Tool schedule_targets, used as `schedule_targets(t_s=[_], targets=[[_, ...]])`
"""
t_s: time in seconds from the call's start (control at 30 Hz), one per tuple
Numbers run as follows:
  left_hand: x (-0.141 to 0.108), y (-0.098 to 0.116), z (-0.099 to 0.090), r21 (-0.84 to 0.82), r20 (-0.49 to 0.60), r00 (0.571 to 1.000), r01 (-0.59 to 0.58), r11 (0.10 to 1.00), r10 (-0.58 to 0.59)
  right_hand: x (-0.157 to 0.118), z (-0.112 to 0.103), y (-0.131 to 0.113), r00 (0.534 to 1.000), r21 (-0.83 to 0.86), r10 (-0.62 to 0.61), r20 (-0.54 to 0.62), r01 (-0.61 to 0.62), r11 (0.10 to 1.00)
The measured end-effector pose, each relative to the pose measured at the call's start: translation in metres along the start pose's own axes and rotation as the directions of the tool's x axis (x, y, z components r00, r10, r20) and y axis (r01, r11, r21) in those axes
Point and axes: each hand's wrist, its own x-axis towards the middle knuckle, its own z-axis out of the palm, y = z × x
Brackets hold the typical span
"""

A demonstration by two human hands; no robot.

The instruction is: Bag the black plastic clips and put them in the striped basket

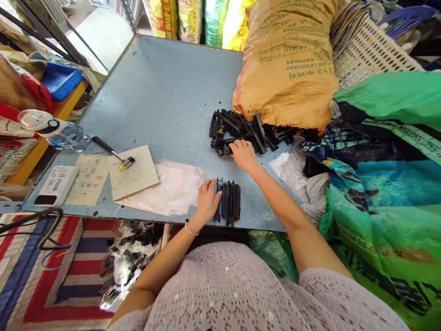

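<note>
On the blue speckled worktop (165, 92), a short row of black plastic parts (228, 202) stands side by side at the near edge; the left hand (207, 200) is at the left end of this row, its grip partly open, thumb and fingers apart and touching the endmost part; the right hand (243, 155) reaches beyond the row to a loose pile of black plastic parts (237, 126), its fingertips down on the nearer pieces, though whether its grip is open or closed on one I cannot tell from this angle; beyond the row and to its right, an orange woven sack (285, 69) lies against that pile; just left of the row are thin white plastic bags (179, 188), and farther left a square board (138, 181) partly overlaps them, with a black-handled metal tool (112, 150) lying across its far edge; farther left again from the row come a handwritten sheet (88, 179), a white device (58, 184) and a clear bottle (69, 138); right of the row lies crumpled white plastic (292, 170).
</note>
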Motion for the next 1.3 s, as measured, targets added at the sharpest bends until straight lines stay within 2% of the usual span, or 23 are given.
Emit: schedule_targets(t_s=[0.1, 0.2, 0.27, 0.33, 0.4, 0.47, 0.53, 0.6, 0.67, 0.7, 0.73, 0.8, 0.87, 0.93, 1.0, 1.1, 1.17, 1.23, 1.3], targets=[[0.021, 0.023, -0.011, -0.097, -0.06, 0.985, -0.168, 0.981, 0.162, -0.024, -0.01, -0.025, 0.987, 0.247, 0.038, -0.154, 0.001, 0.969], [0.04, 0.047, -0.024, -0.33, -0.157, 0.977, -0.193, 0.924, 0.148, -0.047, -0.026, -0.053, 0.989, 0.586, 0.042, -0.142, 0.05, 0.809], [0.044, 0.056, -0.034, -0.522, -0.102, 0.992, -0.113, 0.845, 0.07, -0.051, -0.033, -0.062, 0.989, 0.644, 0.068, -0.135, 0.036, 0.764], [0.041, 0.061, -0.044, -0.677, 0.08, 0.997, 0.049, 0.734, 0.007, -0.044, -0.035, -0.064, 0.981, 0.585, 0.08, -0.178, 0.041, 0.81], [0.037, 0.063, -0.052, -0.766, 0.239, 0.971, 0.206, 0.609, -0.028, -0.033, -0.032, -0.066, 0.984, 0.557, 0.055, -0.168, 0.049, 0.829], [0.035, 0.063, -0.057, -0.82, 0.253, 0.966, 0.247, 0.517, -0.061, -0.028, -0.026, -0.071, 0.997, 0.638, 0.034, -0.065, 0.015, 0.77], [0.037, 0.062, -0.062, -0.855, 0.192, 0.973, 0.228, 0.466, -0.125, -0.035, -0.02, -0.082, 1.0, 0.713, -0.014, 0.022, -0.005, 0.701], [0.042, 0.059, -0.066, -0.86, 0.183, 0.962, 0.257, 0.44, -0.203, -0.055, -0.015, -0.096, 0.993, 0.69, -0.115, -0.001, 0.084, 0.719], [0.045, 0.054, -0.068, -0.837, 0.218, 0.938, 0.321, 0.444, -0.268, -0.078, -0.009, -0.106, 0.973, 0.582, -0.224, -0.053, 0.212, 0.785], [0.045, 0.049, -0.068, -0.816, 0.213, 0.934, 0.331, 0.473, -0.286, -0.087, -0.005, -0.108, 0.961, 0.528, -0.272, -0.048, 0.256, 0.81], [0.043, 0.043, -0.066, -0.787, 0.178, 0.938, 0.317, 0.529, -0.297, -0.091, -0.002, -0.107, 0.951, 0.493, -0.309, -0.017, 0.277, 0.825], [0.035, 0.028, -0.059, -0.672, 0.042, 0.959, 0.235, 0.702, -0.281, -0.087, 0.006, -0.095, 0.945, 0.456, -0.316, 0.082, 0.246, 0.855], [0.02, 0.01, -0.047, -0.479, -0.058, 0.974, 0.167, 0.862, -0.221, -0.065, 0.013, -0.071, 0.981, 0.367, -0.165, 0.099, 0.118, 0.923], [0.003, -0.006, -0.03, -0.293, -0.039, 0.984, 0.153, 0.944, -0.172, -0.032, 0.018, -0.042, 0.998, 0.23, 0.064, 0.007, -0.064, 0.971], [-0.012, -0.017, -0.016, -0.171, 0.021, 0.99, 0.143, 0.975, -0.142, -0.003, 0.022, -0.017, 0.984, 0.148, 0.179, -0.01, -0.175, 0.973], [-0.013, -0.016, -0.009, -0.144, 0.02, 0.994, 0.106, 0.984, -0.104, 0.014, 0.024, -0.003, 0.973, 0.306, 0.197, 0.117, -0.224, 0.925], [0.0, -0.006, -0.016, -0.281, -0.035, 0.995, 0.08, 0.956, -0.094, 0.002, 0.025, -0.012, 0.972, 0.462, 0.153, 0.177, -0.219, 0.859], [0.017, 0.008, -0.029, -0.526, -0.083, 0.992, 0.033, 0.85, -0.09, -0.022, 0.023, -0.031, 0.975, 0.64, 0.052, 0.216, -0.181, 0.747], [0.03, 0.025, -0.043, -0.738, -0.068, 0.994, 0.011, 0.675, -0.091, -0.048, 0.017, -0.051, 0.963, 0.793, -0.096, 0.254, -0.15, 0.59]])
